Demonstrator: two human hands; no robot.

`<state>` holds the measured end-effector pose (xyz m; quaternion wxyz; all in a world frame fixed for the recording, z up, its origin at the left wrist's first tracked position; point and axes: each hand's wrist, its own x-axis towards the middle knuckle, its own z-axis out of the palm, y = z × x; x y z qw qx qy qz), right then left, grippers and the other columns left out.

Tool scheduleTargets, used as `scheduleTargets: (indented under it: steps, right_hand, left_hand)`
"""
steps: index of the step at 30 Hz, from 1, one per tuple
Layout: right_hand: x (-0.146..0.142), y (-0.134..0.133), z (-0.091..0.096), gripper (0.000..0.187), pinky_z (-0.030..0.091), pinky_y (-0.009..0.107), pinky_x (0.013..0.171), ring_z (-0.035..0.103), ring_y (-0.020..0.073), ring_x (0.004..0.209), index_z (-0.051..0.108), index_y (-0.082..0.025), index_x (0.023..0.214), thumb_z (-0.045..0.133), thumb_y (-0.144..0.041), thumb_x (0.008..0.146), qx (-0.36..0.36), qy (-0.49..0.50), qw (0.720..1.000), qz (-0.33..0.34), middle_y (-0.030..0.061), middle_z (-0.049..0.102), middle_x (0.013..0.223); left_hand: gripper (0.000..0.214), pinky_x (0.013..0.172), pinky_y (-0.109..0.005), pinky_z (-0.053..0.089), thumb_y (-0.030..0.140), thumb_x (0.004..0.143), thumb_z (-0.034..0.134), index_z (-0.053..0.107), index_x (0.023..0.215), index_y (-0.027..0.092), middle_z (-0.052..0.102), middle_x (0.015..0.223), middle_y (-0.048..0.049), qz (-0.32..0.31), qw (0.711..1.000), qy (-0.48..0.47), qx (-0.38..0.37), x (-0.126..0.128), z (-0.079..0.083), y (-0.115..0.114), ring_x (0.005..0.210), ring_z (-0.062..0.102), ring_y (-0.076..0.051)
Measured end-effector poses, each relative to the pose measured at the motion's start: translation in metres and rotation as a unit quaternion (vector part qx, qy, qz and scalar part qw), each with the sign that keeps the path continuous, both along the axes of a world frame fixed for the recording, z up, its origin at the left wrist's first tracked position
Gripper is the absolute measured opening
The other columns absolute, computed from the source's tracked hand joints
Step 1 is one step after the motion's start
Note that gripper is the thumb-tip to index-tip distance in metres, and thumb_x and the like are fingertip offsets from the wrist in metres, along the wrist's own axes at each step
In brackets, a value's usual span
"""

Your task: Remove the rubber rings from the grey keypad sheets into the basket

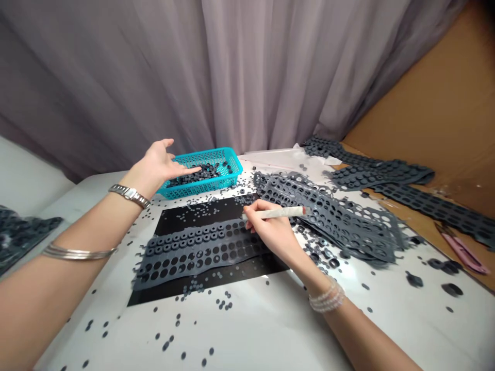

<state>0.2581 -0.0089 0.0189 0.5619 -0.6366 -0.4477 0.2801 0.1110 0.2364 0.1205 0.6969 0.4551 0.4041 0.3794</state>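
Observation:
My left hand (160, 165) hovers open over the near left end of a turquoise plastic basket (228, 153) filled with small grey rubber rings, fingers spread toward them. My right hand (273, 232) is closed on a pale stick-like tool (278, 212), held like a pen, its tip pointing left near the upper right end of a grey rubber sheet (197, 252). That sheet has rows of rings and punched holes and lies on a black mat (201, 212).
A pile of punched-out grey rubber sheets (340, 216) lies right of my right hand, more strips (382, 172) behind it on brown cardboard. Loose grey discs scatter over the white table (247, 330). A pink cutter (462, 250) lies far right. More grey sheets (19, 232) sit at the left edge.

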Motion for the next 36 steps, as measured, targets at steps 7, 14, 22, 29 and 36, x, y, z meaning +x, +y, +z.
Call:
scheduleTargets:
  steps: [7,14,22,29,36]
  right_hand:
    - [0.000,0.002,-0.007,0.029,0.043,0.026,0.058,0.059,0.0142,0.057,0.058,-0.020,0.068,0.058,-0.041,0.088,-0.001,-0.015,1.000,0.014,0.0002,0.064,0.061]
    - [-0.016,0.003,-0.013,0.029,0.042,0.025,0.056,0.059,0.0138,0.055,0.058,-0.020,0.067,0.058,-0.040,0.088,-0.047,-0.037,0.996,0.071,0.0005,0.065,0.061]
    - [-0.028,0.007,-0.020,0.030,0.040,0.025,0.055,0.055,0.0133,0.055,0.056,-0.020,0.065,0.056,-0.038,0.089,-0.027,-0.074,0.996,0.051,0.0001,0.061,0.059]
    - [-0.028,0.007,-0.019,0.029,0.038,0.025,0.055,0.053,0.0133,0.058,0.055,-0.020,0.065,0.056,-0.036,0.089,-0.029,-0.100,0.993,0.059,0.0003,0.062,0.062]
    - [-0.034,0.008,-0.010,0.027,0.032,0.025,0.053,0.045,0.0115,0.053,0.050,-0.021,0.062,0.053,-0.026,0.089,-0.045,-0.157,0.985,0.055,-0.0015,0.056,0.057]
  left_hand:
    - [0.058,0.099,-0.034,0.051,0.001,0.078,0.050,0.051,0.133,0.019,0.054,0.140,-0.0151,0.108,0.988,0.017,0.107,-0.010,-0.036,-0.033,0.136,0.046,-0.023]
    - [0.017,0.083,-0.037,0.050,0.025,0.082,0.062,0.075,0.091,0.018,0.071,0.091,-0.0069,-0.154,0.817,0.347,0.434,-0.028,-0.068,-0.121,0.082,0.064,-0.021]
    - [0.027,0.087,-0.042,0.047,0.018,0.090,0.049,0.070,0.105,0.011,0.057,0.098,-0.0110,-0.239,0.643,0.447,0.574,-0.034,-0.096,-0.160,0.100,0.054,-0.027]
    - [0.021,0.087,-0.043,0.046,0.016,0.089,0.047,0.066,0.094,0.012,0.056,0.096,-0.0117,-0.228,0.647,0.450,0.572,-0.030,-0.104,-0.156,0.099,0.053,-0.029]
    - [0.018,0.080,-0.038,0.045,0.019,0.087,0.051,0.064,0.074,0.020,0.059,0.089,-0.0064,-0.261,0.703,0.377,0.544,-0.035,-0.091,-0.160,0.087,0.055,-0.023]
